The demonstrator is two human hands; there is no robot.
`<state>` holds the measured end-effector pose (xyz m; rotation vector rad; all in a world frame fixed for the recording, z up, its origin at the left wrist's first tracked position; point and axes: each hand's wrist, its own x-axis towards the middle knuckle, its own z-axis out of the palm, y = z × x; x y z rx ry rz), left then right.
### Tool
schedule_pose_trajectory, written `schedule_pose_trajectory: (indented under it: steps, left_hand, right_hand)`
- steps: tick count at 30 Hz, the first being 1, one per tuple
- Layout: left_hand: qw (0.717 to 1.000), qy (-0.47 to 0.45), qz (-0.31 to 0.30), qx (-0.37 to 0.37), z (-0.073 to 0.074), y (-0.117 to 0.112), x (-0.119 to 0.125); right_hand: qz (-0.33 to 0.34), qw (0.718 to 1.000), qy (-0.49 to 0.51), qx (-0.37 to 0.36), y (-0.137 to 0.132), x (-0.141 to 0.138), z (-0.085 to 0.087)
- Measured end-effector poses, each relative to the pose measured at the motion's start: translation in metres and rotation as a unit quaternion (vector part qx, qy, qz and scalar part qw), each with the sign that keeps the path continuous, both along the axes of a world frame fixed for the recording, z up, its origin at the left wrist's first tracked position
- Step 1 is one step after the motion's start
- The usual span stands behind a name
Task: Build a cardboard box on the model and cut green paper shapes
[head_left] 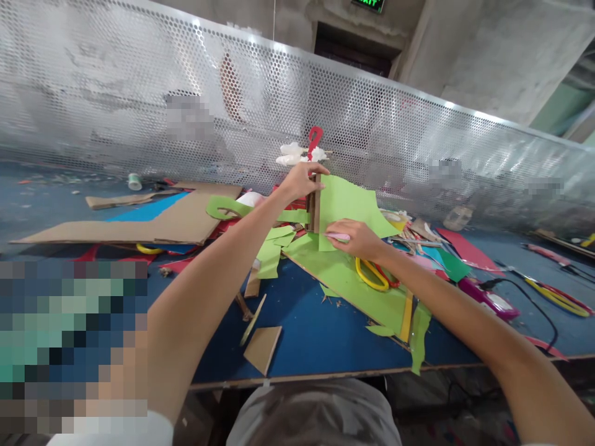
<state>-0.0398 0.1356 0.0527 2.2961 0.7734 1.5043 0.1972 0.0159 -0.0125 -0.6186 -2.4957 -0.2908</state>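
A sheet of light green paper (348,201) stands upright against a brown cardboard piece (313,210) at the middle of the table. My left hand (304,179) grips the top of both, its thumb and fingers around their upper edge. Low on the sheet, my right hand (356,240) pinches a short pink pen-like stick (338,236), pointing left toward the cardboard's edge; its exact kind is unclear. A green curled strip (223,207) reaches left from the cardboard. Behind my left hand are a red hook-shaped piece (315,139) and white fluffy bits (290,153).
Below my right hand, yellow-handled scissors (372,274) lie on a large green sheet (344,285). Brown cardboard (186,217) lies at left. A purple device with a cord (490,299) and more scissors (558,294) lie at right. A perforated metal screen (260,93) borders the back.
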Motion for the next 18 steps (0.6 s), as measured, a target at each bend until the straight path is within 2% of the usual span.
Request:
schedule_pose_trajectory:
  steps: [5, 18]
  left_hand:
    - [1.000, -0.004, -0.011, 0.002, -0.0001, -0.0004, -0.0011]
    - [1.000, 0.008, 0.006, 0.006, 0.0004, 0.0017, -0.0002]
  right_hand:
    - [-0.013, 1.000, 0.026, 0.010, -0.0029, 0.0026, 0.0009]
    - [0.001, 1.000, 0.006, 0.029, -0.0001, 0.0059, 0.0005]
